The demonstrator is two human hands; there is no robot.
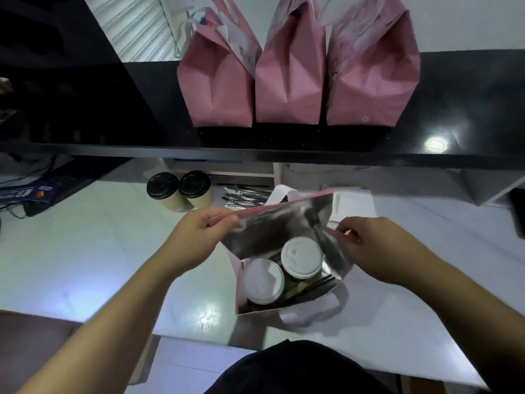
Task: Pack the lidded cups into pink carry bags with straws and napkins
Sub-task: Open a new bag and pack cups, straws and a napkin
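Here the work stood at the bag-handling step: an open pink carry bag (287,251) with a silvery foil lining stood on the white bench (85,251), and both hands held its mouth apart. The left hand (196,237) pinched the bag's left rim between thumb and curled fingers; the right hand (369,245) pinched the right rim the same way, neither holding anything else. Inside the bag two white-lidded cups (284,265) stood upright, touching side by side, with dark slender items beside them that could be straws, though that was too dim to tell. Behind the bag and to its left, two black-lidded cups (179,189) waited on the bench, and just behind the bag lay a loose heap of wrapped straws (247,196). White sheets, possibly napkins (352,203), lay behind the bag to its right. Further behind the bag, on a raised black shelf (454,109), three filled pink bags (295,72) stood closed in a row. Judged from this, the next move would call for either adding napkins or drawing the two rims together to close the bag, keeping the cups upright.
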